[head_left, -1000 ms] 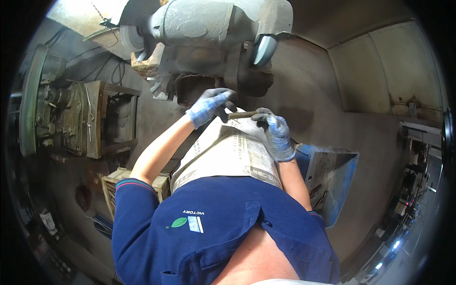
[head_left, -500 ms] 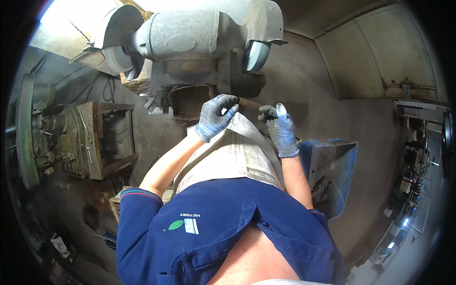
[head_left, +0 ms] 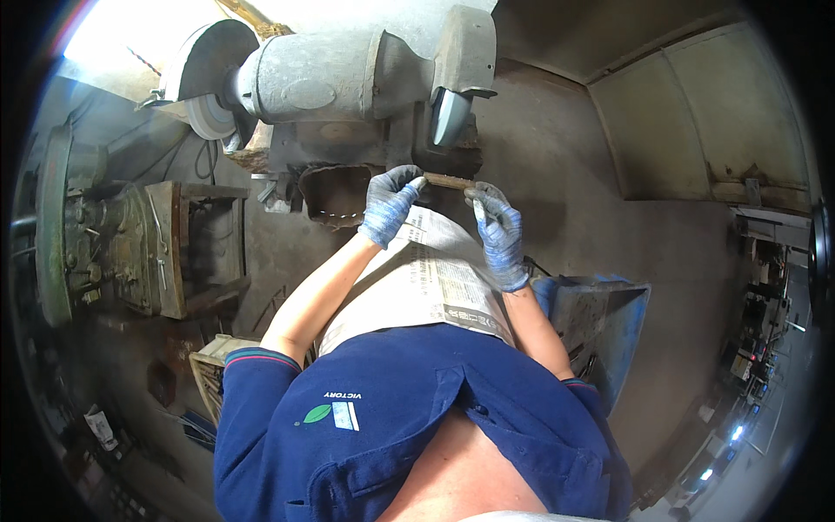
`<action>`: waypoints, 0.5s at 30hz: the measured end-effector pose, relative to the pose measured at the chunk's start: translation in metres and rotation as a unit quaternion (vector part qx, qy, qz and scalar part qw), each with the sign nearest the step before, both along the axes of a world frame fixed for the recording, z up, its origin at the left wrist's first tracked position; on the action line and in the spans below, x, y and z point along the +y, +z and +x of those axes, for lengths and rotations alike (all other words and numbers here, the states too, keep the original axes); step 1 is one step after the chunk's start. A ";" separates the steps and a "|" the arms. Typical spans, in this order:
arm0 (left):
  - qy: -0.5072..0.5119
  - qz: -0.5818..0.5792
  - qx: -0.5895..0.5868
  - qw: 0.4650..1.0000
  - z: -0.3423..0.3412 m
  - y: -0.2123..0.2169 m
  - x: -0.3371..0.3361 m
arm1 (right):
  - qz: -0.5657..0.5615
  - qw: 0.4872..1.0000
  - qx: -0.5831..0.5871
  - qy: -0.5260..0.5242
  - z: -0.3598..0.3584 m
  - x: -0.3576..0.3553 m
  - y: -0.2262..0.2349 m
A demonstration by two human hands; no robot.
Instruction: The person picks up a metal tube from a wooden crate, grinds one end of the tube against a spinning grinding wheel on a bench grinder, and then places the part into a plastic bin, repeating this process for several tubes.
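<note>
A short, narrow brown metal bar (head_left: 448,181) spans the gap between my two gloved hands; its exact kind is too small to tell. My left hand (head_left: 391,204) pinches one end of it between thumb and fingers. At the other end, my right hand (head_left: 498,228) is closed on it. Both gloves are blue-white knit with dark, dirty palms. Beyond my hands stands a grey bench grinder (head_left: 317,76), with a pale wheel (head_left: 209,116) on its left and another wheel (head_left: 452,117) on its right, nearer the bar. The bar is apart from both wheels.
Below the grinder is a rusty open box (head_left: 335,196). A greasy machine (head_left: 122,248) stands at left. By my right forearm is a blue bin (head_left: 600,335) with dark pieces inside; a wooden crate (head_left: 209,365) is by my left elbow. Newspaper (head_left: 417,278) covers my lap.
My right hand has closed from spread fingers onto the bar's right end. The bar has turned nearly level, and the grinder now appears slightly further left in view.
</note>
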State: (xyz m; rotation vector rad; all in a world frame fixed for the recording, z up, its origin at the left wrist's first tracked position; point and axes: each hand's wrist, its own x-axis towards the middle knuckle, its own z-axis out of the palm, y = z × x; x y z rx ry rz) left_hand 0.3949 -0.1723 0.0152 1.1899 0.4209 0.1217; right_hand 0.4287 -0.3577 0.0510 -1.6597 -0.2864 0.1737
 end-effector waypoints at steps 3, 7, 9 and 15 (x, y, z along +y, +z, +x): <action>0.018 0.017 -0.007 1.000 0.005 -0.006 -0.006 | -0.044 0.997 -0.068 0.009 0.011 -0.004 -0.010; 0.035 -0.013 -0.010 0.999 0.015 0.003 -0.013 | -0.020 0.998 -0.050 0.034 0.026 -0.012 -0.032; 0.053 -0.028 -0.015 0.998 0.020 -0.002 -0.014 | -0.009 0.999 -0.033 0.041 0.032 -0.012 -0.039; 0.089 -0.111 -0.017 0.990 0.034 -0.018 -0.019 | 0.007 0.999 -0.027 0.043 0.050 -0.006 -0.052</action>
